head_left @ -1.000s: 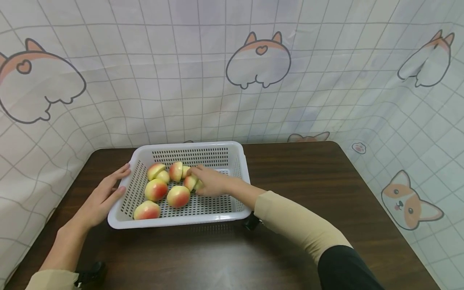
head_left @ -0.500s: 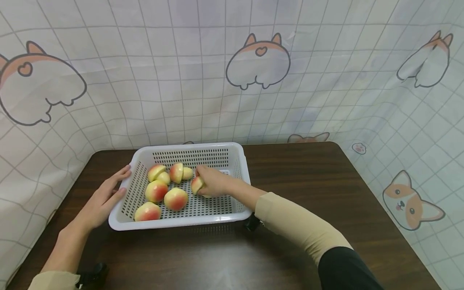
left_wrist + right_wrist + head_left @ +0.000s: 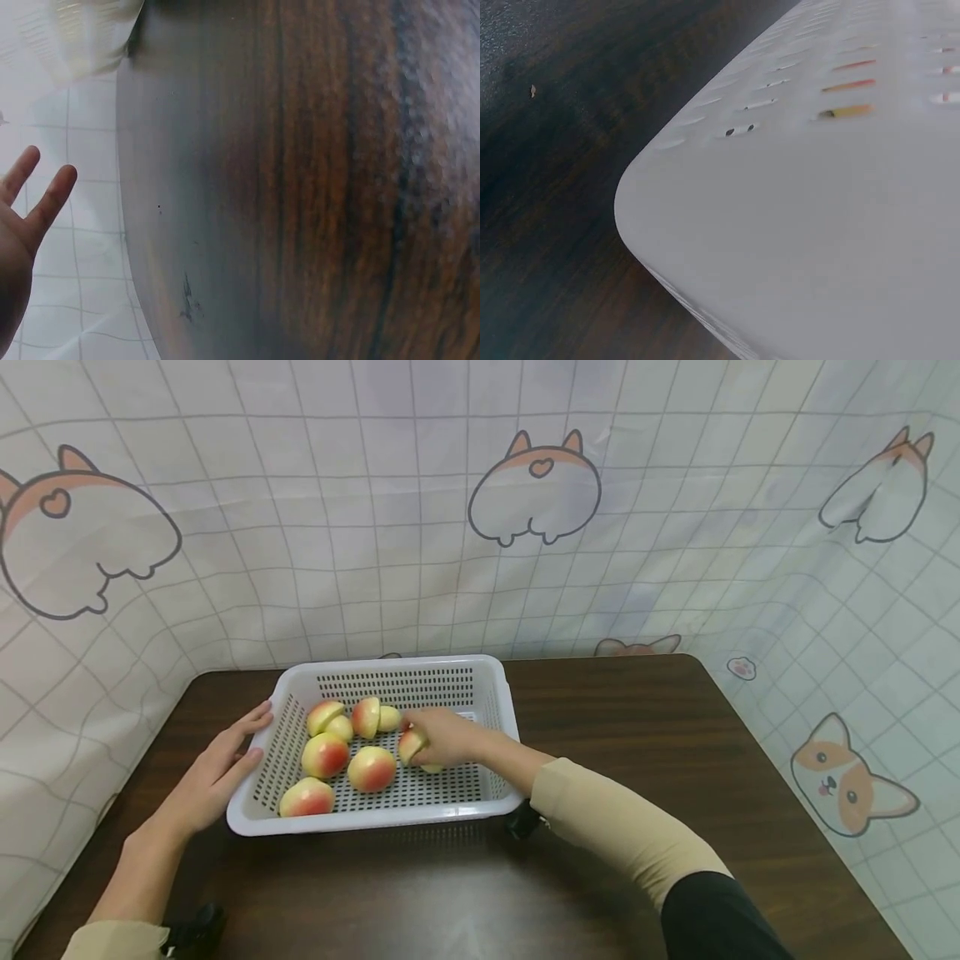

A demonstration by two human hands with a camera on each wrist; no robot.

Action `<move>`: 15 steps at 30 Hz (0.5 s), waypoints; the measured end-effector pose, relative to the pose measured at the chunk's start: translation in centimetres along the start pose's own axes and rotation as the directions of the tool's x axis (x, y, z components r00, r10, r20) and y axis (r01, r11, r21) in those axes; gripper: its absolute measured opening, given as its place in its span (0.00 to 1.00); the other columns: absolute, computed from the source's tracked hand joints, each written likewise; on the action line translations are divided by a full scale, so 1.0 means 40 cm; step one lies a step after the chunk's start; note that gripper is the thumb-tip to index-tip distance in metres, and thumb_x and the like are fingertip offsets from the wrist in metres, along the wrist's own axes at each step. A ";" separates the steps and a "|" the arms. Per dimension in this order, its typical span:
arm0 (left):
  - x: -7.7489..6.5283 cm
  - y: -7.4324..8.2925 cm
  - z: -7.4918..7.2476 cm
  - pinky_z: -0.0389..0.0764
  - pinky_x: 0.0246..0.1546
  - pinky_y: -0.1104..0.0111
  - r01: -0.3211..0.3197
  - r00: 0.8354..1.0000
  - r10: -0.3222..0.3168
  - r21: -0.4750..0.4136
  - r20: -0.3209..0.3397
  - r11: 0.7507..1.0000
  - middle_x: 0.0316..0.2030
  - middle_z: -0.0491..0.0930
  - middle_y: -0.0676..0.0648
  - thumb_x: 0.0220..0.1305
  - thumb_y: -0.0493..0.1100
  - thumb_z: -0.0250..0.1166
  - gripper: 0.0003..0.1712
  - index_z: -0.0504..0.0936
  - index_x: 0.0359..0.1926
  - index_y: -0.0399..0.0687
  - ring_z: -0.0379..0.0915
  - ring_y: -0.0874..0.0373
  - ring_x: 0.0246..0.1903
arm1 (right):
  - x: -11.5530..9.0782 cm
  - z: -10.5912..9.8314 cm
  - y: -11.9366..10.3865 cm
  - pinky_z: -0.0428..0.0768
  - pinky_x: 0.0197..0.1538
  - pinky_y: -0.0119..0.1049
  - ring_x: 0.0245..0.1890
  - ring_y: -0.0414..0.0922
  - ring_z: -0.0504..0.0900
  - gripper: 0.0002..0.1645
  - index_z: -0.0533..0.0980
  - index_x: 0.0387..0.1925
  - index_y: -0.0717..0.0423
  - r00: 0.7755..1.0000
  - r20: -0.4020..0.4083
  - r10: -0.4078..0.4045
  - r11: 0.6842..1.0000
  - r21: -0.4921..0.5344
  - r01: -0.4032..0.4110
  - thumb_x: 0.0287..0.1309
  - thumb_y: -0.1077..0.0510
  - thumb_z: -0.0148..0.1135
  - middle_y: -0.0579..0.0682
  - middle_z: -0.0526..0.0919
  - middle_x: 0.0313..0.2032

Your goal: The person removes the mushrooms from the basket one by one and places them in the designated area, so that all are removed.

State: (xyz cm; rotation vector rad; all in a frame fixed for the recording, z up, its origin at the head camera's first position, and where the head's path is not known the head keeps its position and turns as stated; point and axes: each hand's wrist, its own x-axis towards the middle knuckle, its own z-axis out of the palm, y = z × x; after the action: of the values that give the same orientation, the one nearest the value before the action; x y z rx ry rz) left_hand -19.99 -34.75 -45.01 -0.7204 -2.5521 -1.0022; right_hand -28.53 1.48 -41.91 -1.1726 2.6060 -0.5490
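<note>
A white perforated plastic basket (image 3: 337, 817) holds several yellow-and-red peaches and peach pieces. My right hand (image 3: 442, 739) reaches into its middle and grips a peach piece (image 3: 410, 746), partly hidden by the fingers. Another pale piece (image 3: 431, 768) peeks out under that hand. My left hand (image 3: 217, 772) lies along the left side, its extended fingertips at the basket's rim; two of its fingers (image 3: 54, 196) show in the left wrist view. Closest to the gripped piece are a round peach (image 3: 372, 769) and a pair of pieces, one red-skinned (image 3: 366, 717), one pale (image 3: 389, 718).
More peaches sit at the basket's left, including one (image 3: 307, 797) in the front corner. The basket stands on a dark wooden table (image 3: 615, 718), backed by a white grid-patterned cloth (image 3: 420, 527). Only the basket's outer corner (image 3: 727, 210) fills the right wrist view.
My right hand has shifted slightly right with the peach piece, away from the pale piece behind it. The round peach in front rocked left, then back right. My left hand stays at the rim.
</note>
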 end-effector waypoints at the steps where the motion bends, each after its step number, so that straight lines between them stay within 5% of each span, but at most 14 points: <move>1: 0.000 0.000 0.000 0.70 0.45 0.82 0.003 1.000 -0.003 0.002 0.003 1.000 0.77 0.59 0.41 0.72 0.33 0.57 0.31 0.66 0.75 0.41 0.60 0.70 0.59 | -0.001 -0.001 0.001 0.75 0.51 0.36 0.47 0.44 0.78 0.31 0.75 0.61 0.58 1.000 -0.001 0.003 1.000 0.009 -0.003 0.58 0.57 0.74 0.50 0.82 0.49; 15: 0.000 0.005 -0.003 0.71 0.44 0.81 0.025 0.999 -0.026 0.023 0.019 0.999 0.78 0.58 0.43 0.74 0.36 0.56 0.31 0.66 0.75 0.42 0.60 0.70 0.58 | -0.023 -0.018 -0.010 0.76 0.48 0.36 0.45 0.43 0.79 0.30 0.76 0.62 0.59 0.999 -0.051 0.007 0.998 0.057 -0.004 0.61 0.53 0.73 0.48 0.84 0.47</move>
State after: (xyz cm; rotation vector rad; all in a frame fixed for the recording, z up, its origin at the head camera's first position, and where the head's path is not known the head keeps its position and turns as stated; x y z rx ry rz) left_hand -19.86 -34.71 -44.82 -0.6965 -2.5913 -0.9771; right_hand -27.92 2.08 -41.04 -1.1485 2.6166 -0.6550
